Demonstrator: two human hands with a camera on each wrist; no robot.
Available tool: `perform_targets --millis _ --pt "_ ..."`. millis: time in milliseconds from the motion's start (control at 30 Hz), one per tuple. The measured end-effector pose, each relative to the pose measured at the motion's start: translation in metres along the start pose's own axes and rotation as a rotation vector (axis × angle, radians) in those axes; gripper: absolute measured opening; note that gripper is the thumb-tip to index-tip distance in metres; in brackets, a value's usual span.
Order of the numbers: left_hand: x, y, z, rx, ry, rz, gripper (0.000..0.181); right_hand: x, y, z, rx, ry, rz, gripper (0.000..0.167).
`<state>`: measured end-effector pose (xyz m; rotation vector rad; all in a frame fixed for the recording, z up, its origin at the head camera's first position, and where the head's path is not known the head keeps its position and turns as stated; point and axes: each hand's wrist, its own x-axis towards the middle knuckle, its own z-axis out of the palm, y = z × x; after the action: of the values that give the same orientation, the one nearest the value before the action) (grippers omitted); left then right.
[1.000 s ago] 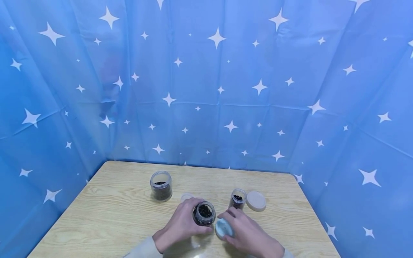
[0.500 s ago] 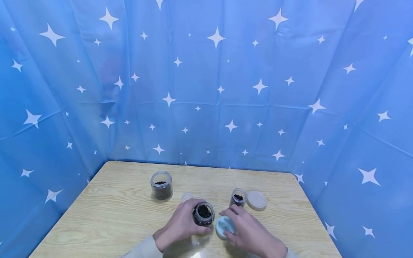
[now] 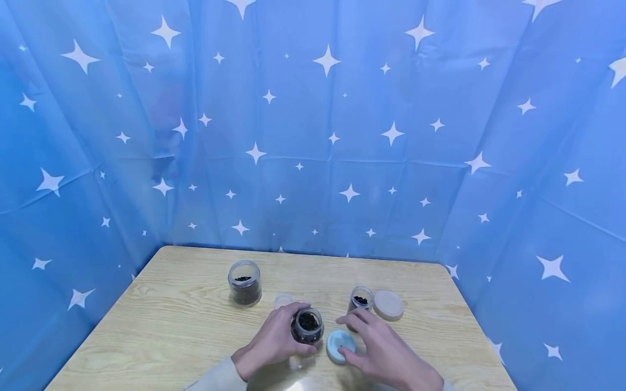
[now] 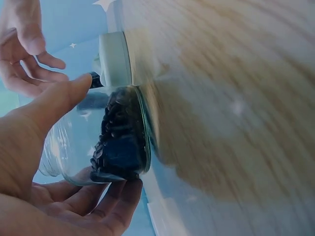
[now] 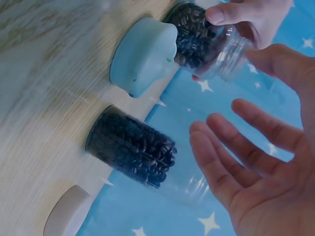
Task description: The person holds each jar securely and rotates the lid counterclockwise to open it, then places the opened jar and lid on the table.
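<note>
My left hand (image 3: 271,338) grips a glass jar (image 3: 308,327) partly filled with dark beans. Its mouth is uncovered, and in the left wrist view the thumb and fingers wrap the clear wall (image 4: 78,147). Just right of it a light blue lid (image 3: 340,346) lies on the table. Over that lid hovers my right hand (image 3: 388,350), fingers spread and nothing held; the right wrist view shows a gap between its fingertips and the lid (image 5: 140,59). Behind the right hand stands a narrower lidless jar of dark beans (image 5: 133,145), partly covered by the fingers in the head view.
A wide lidless jar (image 3: 244,288) of dark grains stands at the back left of the wooden table (image 3: 161,320). A white lid (image 3: 388,304) lies beside the narrow jar. A small pale lid (image 3: 283,300) lies behind the left hand. Blue star-patterned curtain (image 3: 298,125) surrounds the table.
My right hand has let go of the light blue lid, its fingers spreading and shifting slightly right. The lid stays on the table. The left hand keeps hold of the jar, nearly still.
</note>
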<state>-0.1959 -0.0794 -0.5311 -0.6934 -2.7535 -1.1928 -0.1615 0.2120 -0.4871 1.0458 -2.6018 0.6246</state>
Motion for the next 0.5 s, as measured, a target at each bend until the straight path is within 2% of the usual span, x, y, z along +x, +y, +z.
perform_targets --millis 167,300,500 --pt "0.0 -0.002 0.0 -0.002 -0.018 -0.032 0.102 0.0 0.001 -0.002 -0.007 0.059 -0.013 0.047" --pt "-0.001 -0.004 -0.003 0.015 -0.029 -0.025 0.109 0.001 0.001 -0.004 -0.028 0.146 -0.053 0.048" --pt "-0.005 -0.002 -0.019 0.027 -0.035 -0.017 0.118 0.001 0.003 -0.011 -0.032 0.299 -0.083 0.045"
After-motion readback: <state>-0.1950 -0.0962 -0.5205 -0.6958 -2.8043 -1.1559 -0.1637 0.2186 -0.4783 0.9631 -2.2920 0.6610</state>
